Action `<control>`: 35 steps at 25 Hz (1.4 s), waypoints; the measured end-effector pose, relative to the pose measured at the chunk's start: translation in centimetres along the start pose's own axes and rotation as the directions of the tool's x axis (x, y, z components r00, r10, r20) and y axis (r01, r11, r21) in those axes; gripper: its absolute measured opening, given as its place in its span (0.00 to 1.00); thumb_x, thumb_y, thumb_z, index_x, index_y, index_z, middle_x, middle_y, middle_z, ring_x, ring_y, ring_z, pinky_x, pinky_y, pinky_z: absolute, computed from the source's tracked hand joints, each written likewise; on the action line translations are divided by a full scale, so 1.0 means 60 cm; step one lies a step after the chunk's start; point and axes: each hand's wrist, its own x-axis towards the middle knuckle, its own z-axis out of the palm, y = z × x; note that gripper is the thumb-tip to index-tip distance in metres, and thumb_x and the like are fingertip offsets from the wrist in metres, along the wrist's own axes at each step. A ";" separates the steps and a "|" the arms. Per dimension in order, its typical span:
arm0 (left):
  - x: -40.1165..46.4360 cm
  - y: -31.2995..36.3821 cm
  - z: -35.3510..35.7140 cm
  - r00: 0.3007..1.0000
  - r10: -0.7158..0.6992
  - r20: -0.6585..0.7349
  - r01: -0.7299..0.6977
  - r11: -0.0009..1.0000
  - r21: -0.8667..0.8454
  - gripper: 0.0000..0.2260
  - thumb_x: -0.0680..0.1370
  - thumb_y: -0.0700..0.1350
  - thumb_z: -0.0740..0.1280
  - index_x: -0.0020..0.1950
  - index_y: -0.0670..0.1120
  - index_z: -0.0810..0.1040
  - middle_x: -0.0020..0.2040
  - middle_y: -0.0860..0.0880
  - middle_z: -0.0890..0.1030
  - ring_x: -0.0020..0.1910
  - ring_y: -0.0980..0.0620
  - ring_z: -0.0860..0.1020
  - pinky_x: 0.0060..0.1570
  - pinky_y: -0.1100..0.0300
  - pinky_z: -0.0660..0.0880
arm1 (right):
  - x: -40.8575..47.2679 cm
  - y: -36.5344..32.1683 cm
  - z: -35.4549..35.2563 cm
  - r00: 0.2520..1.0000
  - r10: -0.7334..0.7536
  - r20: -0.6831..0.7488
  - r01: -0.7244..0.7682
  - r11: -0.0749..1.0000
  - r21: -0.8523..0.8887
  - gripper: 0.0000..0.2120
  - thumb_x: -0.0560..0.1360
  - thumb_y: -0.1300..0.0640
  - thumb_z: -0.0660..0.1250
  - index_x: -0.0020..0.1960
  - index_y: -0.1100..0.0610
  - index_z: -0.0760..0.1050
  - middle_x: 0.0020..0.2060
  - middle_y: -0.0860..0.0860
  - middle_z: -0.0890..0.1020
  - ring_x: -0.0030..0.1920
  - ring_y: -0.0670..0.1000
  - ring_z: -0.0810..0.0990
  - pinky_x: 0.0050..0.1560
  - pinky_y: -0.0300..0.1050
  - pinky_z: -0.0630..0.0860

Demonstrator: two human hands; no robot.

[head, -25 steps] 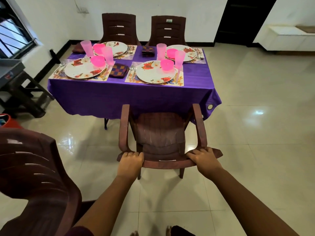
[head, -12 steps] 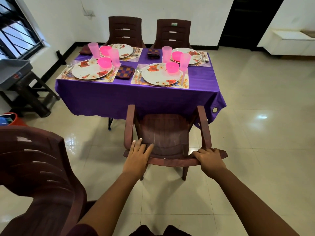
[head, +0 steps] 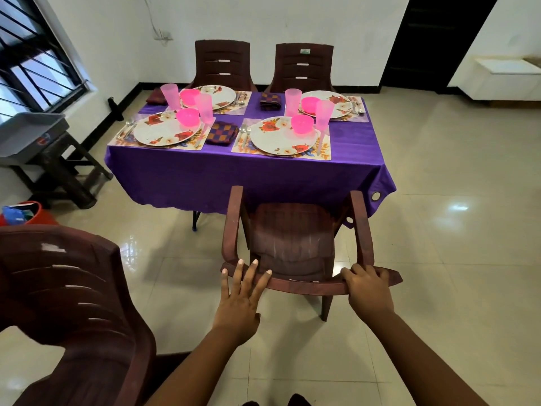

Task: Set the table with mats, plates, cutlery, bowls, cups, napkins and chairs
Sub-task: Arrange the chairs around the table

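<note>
A brown plastic chair [head: 294,244] stands at the near right side of the table [head: 248,177], which wears a purple cloth. My right hand [head: 367,290] grips the top of the chair's backrest at its right end. My left hand [head: 241,297] lies flat with straight fingers on the backrest's left end. On the table are floral plates such as a near one [head: 282,137] on mats, pink bowls [head: 302,123], pink cups [head: 323,111], cutlery and checked napkins [head: 221,132]. Two more chairs, one of them [head: 222,64], stand at the far side.
Another brown chair [head: 70,315] fills the lower left, close to me. A grey bin on a dark stand [head: 44,153] sits at the left wall under a window. A red bucket [head: 26,213] is on the floor beside it. Tiled floor lies to the right.
The chair has slid closer to the table. My left hand let go of its grip on the backrest and now lies flat with fingers straight. My right hand keeps its grip.
</note>
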 end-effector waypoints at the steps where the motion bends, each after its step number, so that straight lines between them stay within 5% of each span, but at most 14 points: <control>1: 0.005 0.000 -0.002 1.000 0.010 0.012 -0.010 1.000 -0.007 0.63 0.54 0.58 0.79 0.80 0.51 0.44 0.78 0.41 0.51 0.77 0.36 0.45 0.70 0.34 0.46 | 0.005 0.001 -0.006 1.000 -0.004 0.015 0.004 1.000 -0.006 0.15 0.69 0.63 0.71 0.52 0.50 0.80 0.43 0.50 0.82 0.47 0.57 0.80 0.53 0.59 0.72; 5: 0.020 -0.004 -0.010 0.997 0.014 0.073 -0.014 1.000 0.004 0.63 0.56 0.61 0.77 0.79 0.52 0.40 0.78 0.42 0.46 0.76 0.35 0.44 0.70 0.35 0.42 | 0.020 0.004 -0.024 0.998 -0.012 0.067 0.013 1.000 -0.023 0.17 0.78 0.59 0.62 0.66 0.48 0.71 0.58 0.49 0.78 0.62 0.55 0.74 0.67 0.59 0.65; 8: 0.024 -0.004 -0.020 0.995 -0.011 0.103 0.005 0.999 0.053 0.57 0.69 0.60 0.70 0.70 0.56 0.20 0.73 0.46 0.25 0.70 0.40 0.22 0.67 0.38 0.26 | 0.024 0.003 -0.036 0.993 -0.008 0.117 0.012 0.999 -0.033 0.18 0.79 0.58 0.62 0.68 0.47 0.68 0.61 0.49 0.76 0.65 0.55 0.72 0.69 0.60 0.64; 10: 0.023 -0.003 -0.033 0.986 0.014 0.164 -0.022 0.999 0.046 0.52 0.74 0.59 0.66 0.66 0.58 0.16 0.70 0.49 0.20 0.66 0.43 0.17 0.67 0.38 0.25 | 0.021 0.001 -0.044 0.986 0.011 0.168 -0.008 1.000 -0.022 0.21 0.78 0.57 0.63 0.69 0.46 0.67 0.63 0.50 0.74 0.67 0.56 0.69 0.70 0.63 0.62; 13: 0.000 -0.016 -0.037 0.998 0.033 0.059 -0.024 0.989 -0.143 0.42 0.78 0.60 0.61 0.74 0.60 0.28 0.75 0.50 0.27 0.73 0.48 0.25 0.74 0.40 0.37 | 0.011 -0.031 -0.061 0.983 0.063 0.175 -0.065 0.998 0.003 0.37 0.74 0.58 0.69 0.76 0.45 0.53 0.72 0.54 0.63 0.73 0.60 0.60 0.72 0.69 0.54; 15: -0.021 -0.041 -0.034 0.987 -0.149 -0.054 0.127 0.946 -0.297 0.36 0.79 0.61 0.58 0.77 0.60 0.37 0.77 0.50 0.32 0.75 0.49 0.29 0.75 0.45 0.38 | 0.002 -0.087 -0.078 0.990 -0.056 0.133 0.053 0.998 0.024 0.44 0.72 0.60 0.69 0.77 0.44 0.45 0.76 0.55 0.53 0.77 0.61 0.49 0.72 0.70 0.47; 18: -0.054 -0.106 -0.038 0.865 -0.497 -0.074 0.437 0.816 -0.379 0.34 0.79 0.56 0.63 0.79 0.56 0.48 0.79 0.44 0.38 0.77 0.44 0.34 0.75 0.45 0.40 | -0.023 -0.197 -0.099 0.953 -0.295 0.073 0.287 0.952 0.104 0.45 0.71 0.65 0.63 0.78 0.42 0.43 0.78 0.51 0.45 0.78 0.57 0.39 0.72 0.69 0.37; 22: -0.119 -0.216 -0.050 0.735 -0.677 -0.036 0.615 0.689 -0.384 0.33 0.77 0.49 0.66 0.79 0.53 0.55 0.79 0.42 0.42 0.78 0.41 0.39 0.75 0.42 0.47 | -0.042 -0.316 -0.128 0.850 -0.525 0.049 0.522 0.850 0.068 0.41 0.73 0.58 0.66 0.78 0.44 0.47 0.79 0.52 0.45 0.78 0.56 0.37 0.70 0.69 0.32; 27: -0.162 -0.335 -0.115 0.539 -0.836 -0.107 0.683 0.508 -0.525 0.29 0.77 0.49 0.68 0.76 0.52 0.62 0.79 0.41 0.47 0.77 0.39 0.45 0.74 0.44 0.49 | 0.046 -0.417 -0.206 0.612 -0.787 -0.076 0.755 0.610 -0.239 0.32 0.75 0.61 0.63 0.76 0.49 0.57 0.78 0.57 0.55 0.78 0.59 0.46 0.69 0.71 0.34; 35: -0.191 -0.467 -0.144 0.483 -0.871 0.095 0.692 0.313 -0.650 0.33 0.75 0.64 0.65 0.76 0.51 0.62 0.79 0.42 0.53 0.77 0.40 0.52 0.73 0.41 0.55 | 0.120 -0.611 -0.300 0.429 -0.902 -0.057 0.806 0.410 -0.426 0.27 0.78 0.59 0.62 0.75 0.48 0.59 0.77 0.55 0.57 0.78 0.59 0.46 0.72 0.71 0.38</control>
